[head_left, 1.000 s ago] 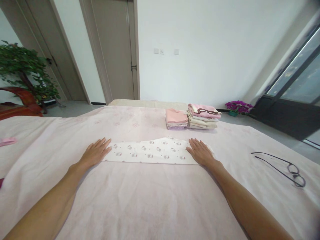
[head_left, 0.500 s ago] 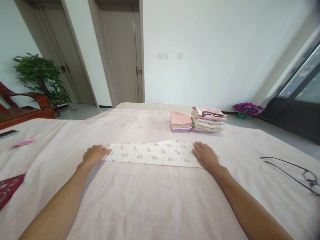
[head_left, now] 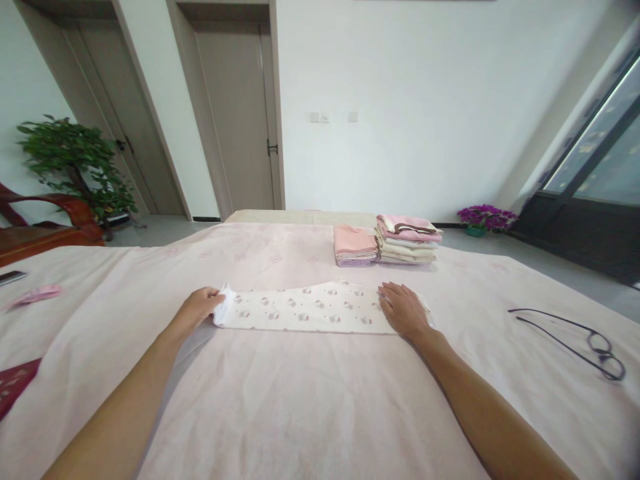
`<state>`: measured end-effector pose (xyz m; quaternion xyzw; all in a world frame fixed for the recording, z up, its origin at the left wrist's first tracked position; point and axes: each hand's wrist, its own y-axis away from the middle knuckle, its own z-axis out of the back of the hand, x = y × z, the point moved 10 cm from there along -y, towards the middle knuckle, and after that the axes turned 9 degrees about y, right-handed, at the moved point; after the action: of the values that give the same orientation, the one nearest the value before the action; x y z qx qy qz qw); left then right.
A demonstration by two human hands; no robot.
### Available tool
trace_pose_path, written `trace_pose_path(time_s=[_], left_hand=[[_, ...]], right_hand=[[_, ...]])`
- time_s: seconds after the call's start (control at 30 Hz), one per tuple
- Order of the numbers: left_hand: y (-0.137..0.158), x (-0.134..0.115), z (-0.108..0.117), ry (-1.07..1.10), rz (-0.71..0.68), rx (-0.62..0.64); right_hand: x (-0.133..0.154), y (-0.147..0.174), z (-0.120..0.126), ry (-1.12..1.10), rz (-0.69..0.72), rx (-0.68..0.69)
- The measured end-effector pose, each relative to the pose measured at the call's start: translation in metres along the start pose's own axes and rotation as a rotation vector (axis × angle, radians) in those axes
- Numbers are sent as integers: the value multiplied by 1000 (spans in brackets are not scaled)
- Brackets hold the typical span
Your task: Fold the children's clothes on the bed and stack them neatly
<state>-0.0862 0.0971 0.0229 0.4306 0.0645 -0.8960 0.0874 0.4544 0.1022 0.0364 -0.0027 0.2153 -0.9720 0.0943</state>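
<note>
A long folded white garment [head_left: 310, 311] with a small animal-like print lies flat across the pink bedspread in front of me. At its left end, my left hand [head_left: 203, 308] pinches the edge between thumb and fingers and lifts it, so the white underside shows there. My right hand [head_left: 406, 310] rests palm down on the right end, fingers stretched out, and covers part of that end. Beyond the garment stand a short stack of folded pink cloths [head_left: 355, 245] and a taller stack of folded clothes [head_left: 407, 241], side by side.
Eyeglasses [head_left: 597, 350] lie at the right on the bedspread [head_left: 320, 407]. To the left are a phone [head_left: 13, 277], a pink cloth item [head_left: 37, 295] and a dark red item [head_left: 17, 385]. A wooden chair [head_left: 65, 223] and a plant [head_left: 70, 160] stand farther back.
My left hand has raised the garment's left end and moved it slightly inward, turning up the white underside. The right hand stays flat on its end. The view has shifted a little.
</note>
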Motion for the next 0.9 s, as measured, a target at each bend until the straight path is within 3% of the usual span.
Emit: trace_pose_path(time_s=[0.1,0.2,0.27,0.43,0.53,0.67,0.8,0.9], left_hand=[[14,-46,-31,210,-30,43],[35,-98,-82,574,-28,164],[48,-128,-120,671,-17,251],[70,-168,-194,686,-95,376],[79,-178,-217,690,-162,433],[79,-174,-211,692,-173,416],[64,-155,-165,539,-245,173],[58,-144,-139,393,-333,64]], right_hand=[[15,-1,15,-369,-121,35],[71,8,5,-987,-170,360],[114,17,6,-1271,-175,534],[168,20,-4,-1609,-315,721],[173,10,-19,-1582,-350,745],[144,-10,-32,-1331,-437,532],[118,-17,-33,-1335,-476,441],[97,-17,-26,-1363,-482,430]])
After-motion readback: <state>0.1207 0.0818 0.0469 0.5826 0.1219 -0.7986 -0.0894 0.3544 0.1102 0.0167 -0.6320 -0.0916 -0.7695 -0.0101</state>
